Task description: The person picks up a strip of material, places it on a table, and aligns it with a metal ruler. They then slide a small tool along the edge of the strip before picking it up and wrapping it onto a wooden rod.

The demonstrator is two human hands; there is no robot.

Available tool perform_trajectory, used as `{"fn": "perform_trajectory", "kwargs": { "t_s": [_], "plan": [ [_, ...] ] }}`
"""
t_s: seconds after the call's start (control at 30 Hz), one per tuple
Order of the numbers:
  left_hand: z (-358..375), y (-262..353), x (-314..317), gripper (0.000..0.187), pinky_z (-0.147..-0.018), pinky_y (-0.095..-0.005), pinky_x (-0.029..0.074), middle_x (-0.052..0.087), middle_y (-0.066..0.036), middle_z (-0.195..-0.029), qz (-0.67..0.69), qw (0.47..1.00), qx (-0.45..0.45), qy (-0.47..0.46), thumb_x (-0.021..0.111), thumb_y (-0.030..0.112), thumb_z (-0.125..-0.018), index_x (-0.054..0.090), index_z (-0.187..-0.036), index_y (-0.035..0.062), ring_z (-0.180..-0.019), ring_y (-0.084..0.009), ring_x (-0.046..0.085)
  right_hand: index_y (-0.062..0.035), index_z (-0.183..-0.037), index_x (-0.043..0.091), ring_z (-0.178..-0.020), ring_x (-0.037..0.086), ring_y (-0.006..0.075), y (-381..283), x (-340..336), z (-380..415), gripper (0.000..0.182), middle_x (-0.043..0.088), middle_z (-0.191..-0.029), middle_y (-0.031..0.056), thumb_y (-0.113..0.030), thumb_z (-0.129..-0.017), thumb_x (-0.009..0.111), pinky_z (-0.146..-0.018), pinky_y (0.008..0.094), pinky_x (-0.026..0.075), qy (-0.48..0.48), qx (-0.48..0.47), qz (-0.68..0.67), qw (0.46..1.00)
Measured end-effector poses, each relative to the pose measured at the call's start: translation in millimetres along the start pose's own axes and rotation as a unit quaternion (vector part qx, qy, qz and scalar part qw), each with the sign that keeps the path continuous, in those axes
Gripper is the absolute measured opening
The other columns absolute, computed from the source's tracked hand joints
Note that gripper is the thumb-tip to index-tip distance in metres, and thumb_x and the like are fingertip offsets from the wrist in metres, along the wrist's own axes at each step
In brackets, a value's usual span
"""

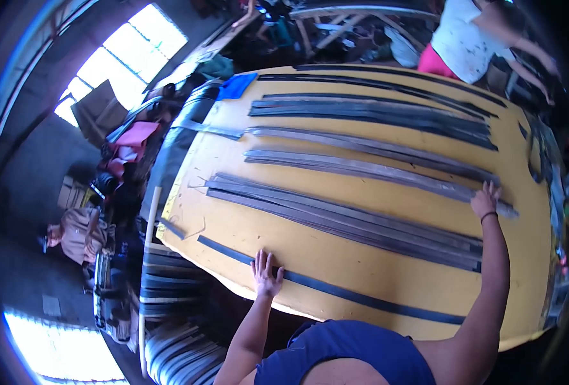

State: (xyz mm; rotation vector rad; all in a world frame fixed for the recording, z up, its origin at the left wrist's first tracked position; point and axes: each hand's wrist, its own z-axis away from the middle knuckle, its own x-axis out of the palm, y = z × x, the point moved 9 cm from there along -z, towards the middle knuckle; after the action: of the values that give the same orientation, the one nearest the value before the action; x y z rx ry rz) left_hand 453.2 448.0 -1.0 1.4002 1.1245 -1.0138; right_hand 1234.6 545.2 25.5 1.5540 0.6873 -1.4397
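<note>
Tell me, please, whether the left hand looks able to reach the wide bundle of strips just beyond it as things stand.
Probably yes: the left hand rests on the single dark strip, and only bare yellow tabletop shows between that hand and the wide bundle.

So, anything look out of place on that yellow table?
A short strip near the table's left edge sits askew to the long strips, and a blue piece at the far left corner stands out by color.

Left hand (267, 276) hides part of nearest dark strip (361, 298).
</note>
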Motion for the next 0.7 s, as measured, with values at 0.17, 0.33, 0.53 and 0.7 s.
{"fn": "perform_trajectory", "kwargs": {
  "t_s": [0.17, 0.33, 0.53, 0.7],
  "plan": [
    [1, -4, 6, 0.065, -0.118, -0.0592, 0.009, 0.03, -0.016, -0.156, -0.009, 1.0, -0.017, -0.014, 0.059, 0.042, -0.089, 0.045, -0.143, 0.0095, -0.148, -0.0322, 0.019, -0.0095, -0.106, 0.07, -0.128, 0.043, 0.0315, 9, -41, 9, 0.026, 0.053, -0.132, 0.0123, -0.016, -0.083, 0.061, -0.107, 0.0522, 0.034, 0.07, -0.001, -0.001, 0.998],
    [-12, 3, -8, 0.06, -0.113, -0.0682, 0.004, 0.037, -0.015, -0.15, 0.006, 0.991, -0.119, -0.057, 0.058, 0.046, -0.089, 0.051, -0.137, 0.0109, -0.146, -0.0303, 0.022, -0.0071, -0.114, 0.059, -0.116, 0.053, 0.032, 43, -18, -2, 0.032, 0.058, -0.118, 0.0126, -0.009, -0.081, 0.061, -0.095, 0.0482, 0.045, 0.144, 0.019, -0.033, 0.989],
    [-96, 158, -23, 0.066, -0.11, -0.0587, 0.024, 0.041, -0.016, -0.145, 0.171, 0.971, 0.163, 0.046, 0.072, 0.033, -0.081, 0.047, -0.137, 0.0087, -0.139, -0.0342, 0.033, -0.0049, -0.11, 0.056, -0.107, 0.056, 0.039, 26, -142, 59, 0.029, 0.06, -0.111, 0.0186, -0.003, -0.081, 0.059, -0.092, 0.048, 0.045, 0.316, -0.065, -0.267, 0.908],
    [-132, 368, -74, 0.094, -0.113, -0.0562, 0.023, 0.03, -0.02, -0.152, 0.199, 0.925, 0.321, -0.036, 0.075, 0.035, -0.078, 0.024, -0.15, 0.0032, -0.143, -0.0362, 0.026, -0.0066, -0.113, 0.059, -0.113, 0.054, 0.0415, -6, -226, 123, 0.033, 0.059, -0.118, 0.0193, -0.002, -0.081, 0.061, -0.096, 0.0484, 0.044, 0.383, -0.169, -0.283, 0.863]
  ]
}}
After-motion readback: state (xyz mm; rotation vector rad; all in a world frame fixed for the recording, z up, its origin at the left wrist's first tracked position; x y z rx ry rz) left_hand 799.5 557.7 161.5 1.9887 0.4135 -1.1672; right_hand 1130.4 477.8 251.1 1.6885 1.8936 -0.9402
